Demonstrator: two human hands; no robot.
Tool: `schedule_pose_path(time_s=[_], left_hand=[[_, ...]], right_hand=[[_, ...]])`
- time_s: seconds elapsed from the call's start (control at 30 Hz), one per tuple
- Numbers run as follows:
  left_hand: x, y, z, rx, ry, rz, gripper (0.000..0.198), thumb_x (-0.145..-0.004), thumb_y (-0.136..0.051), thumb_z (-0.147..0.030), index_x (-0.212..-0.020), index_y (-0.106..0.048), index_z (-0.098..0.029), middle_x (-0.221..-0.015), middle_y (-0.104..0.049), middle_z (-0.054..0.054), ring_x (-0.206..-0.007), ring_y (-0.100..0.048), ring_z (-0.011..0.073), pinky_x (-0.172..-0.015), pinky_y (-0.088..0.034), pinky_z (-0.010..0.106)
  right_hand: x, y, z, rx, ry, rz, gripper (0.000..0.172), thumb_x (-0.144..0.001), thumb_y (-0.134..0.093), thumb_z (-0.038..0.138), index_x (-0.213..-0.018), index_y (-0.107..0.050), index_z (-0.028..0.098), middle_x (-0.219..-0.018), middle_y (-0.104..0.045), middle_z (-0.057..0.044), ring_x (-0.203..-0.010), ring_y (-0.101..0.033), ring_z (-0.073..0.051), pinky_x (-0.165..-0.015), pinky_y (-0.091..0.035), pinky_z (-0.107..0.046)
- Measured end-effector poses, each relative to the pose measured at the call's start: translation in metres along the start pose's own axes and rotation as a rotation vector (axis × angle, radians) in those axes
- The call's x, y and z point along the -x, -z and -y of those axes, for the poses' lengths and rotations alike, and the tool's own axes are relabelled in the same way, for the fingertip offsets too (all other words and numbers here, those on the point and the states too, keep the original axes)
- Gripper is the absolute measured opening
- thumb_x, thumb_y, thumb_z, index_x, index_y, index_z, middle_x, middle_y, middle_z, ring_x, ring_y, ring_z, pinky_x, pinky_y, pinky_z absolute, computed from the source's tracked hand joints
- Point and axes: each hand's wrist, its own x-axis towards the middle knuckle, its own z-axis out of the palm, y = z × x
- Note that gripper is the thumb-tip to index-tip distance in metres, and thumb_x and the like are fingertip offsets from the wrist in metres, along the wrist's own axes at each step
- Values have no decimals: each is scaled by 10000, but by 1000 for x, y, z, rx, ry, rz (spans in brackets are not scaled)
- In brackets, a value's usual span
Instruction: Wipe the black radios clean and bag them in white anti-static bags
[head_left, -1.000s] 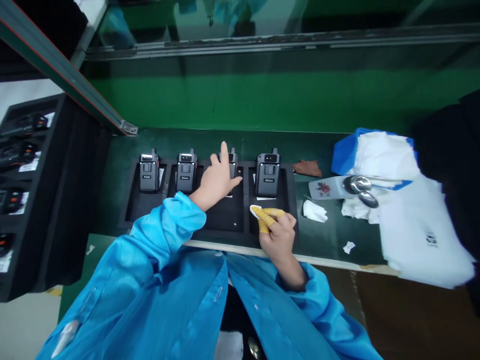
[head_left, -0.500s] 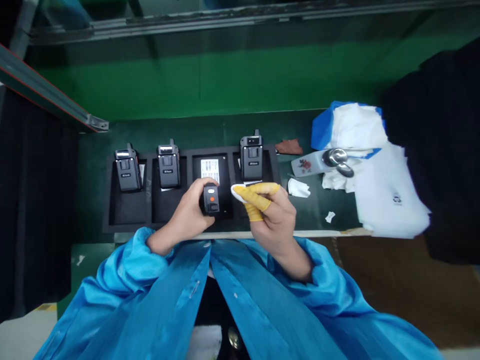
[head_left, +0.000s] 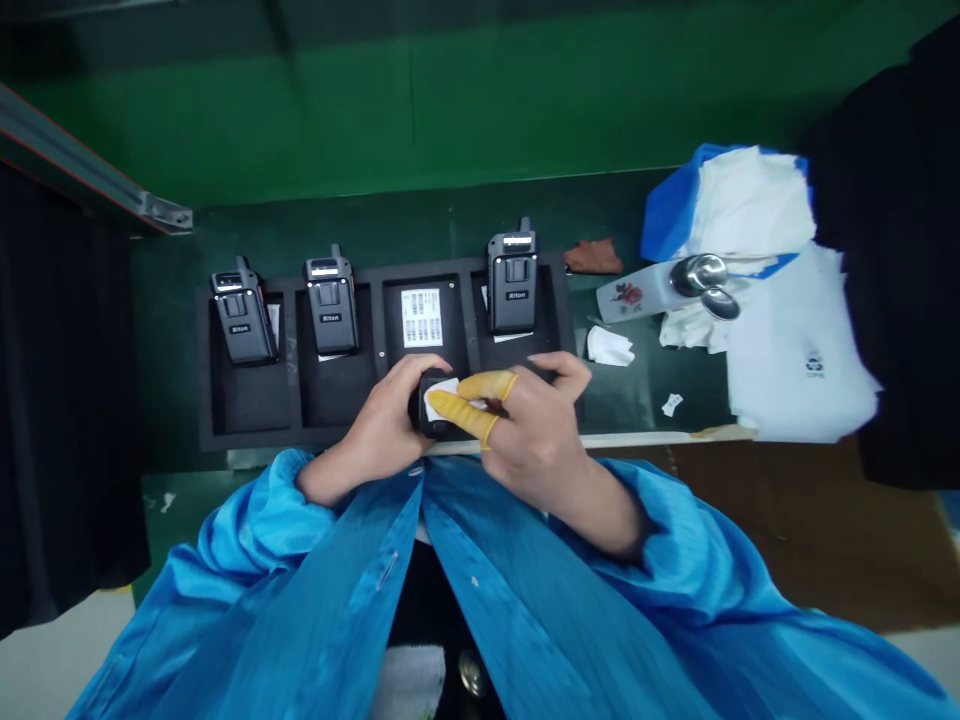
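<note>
Green bench (head_left: 420, 215) with black tray (head_left: 204, 400): over the tray's near edge, the left hand (head_left: 379, 425) wraps a small black device (head_left: 431, 428), apparently steadying it, as the right hand's (head_left: 536, 435) yellow-cotted fingers (head_left: 491, 385) pinch a white wipe (head_left: 441, 390) against it; three radios (head_left: 330, 305) stand in the tray's far slots.

green bench (head_left: 450, 222) with black tray (head_left: 255, 436), white cloths (head_left: 795, 345)

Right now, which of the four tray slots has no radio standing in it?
The third slot from the left: only a white label sheet lies in it, while the other three each hold an upright black radio.
</note>
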Motion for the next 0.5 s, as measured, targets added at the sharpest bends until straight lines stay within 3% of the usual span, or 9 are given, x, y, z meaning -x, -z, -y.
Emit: schedule_pose_path(time_s=[0.2,0.3,0.5], left_hand=[[0,2,-4,-31,50,3,517,-591,-519,-8,-1064,-501,-216,-1064,-631,17,-986,-618,179,-851,-504,311],[0,1,-1,-37,37,-6,546,-598,-549,-20,-1105,-490,-215,-1093,-636,31,-1001,-620,195,-858,-507,329],[1,1,1,10,7,19,526,-609,-590,-28,-1091,-496,-218,-1087,-640,33,-1015,-622,195,-874,-506,334]], right_hand=[[6,1,-14,22,-134,19,381,-784,-459,46,-888,-732,290,-892,-672,21,-799,-535,-124,-872,-270,-401],[0,-2,-10,15,-70,6,360,-836,-456,69,-883,-738,289,-878,-669,26,-813,-531,-116,-881,-253,-388],[-8,-4,0,14,52,104,352,-906,-444,127,-793,-736,289,-726,-635,43,-746,-465,-112,-886,-219,-384]])
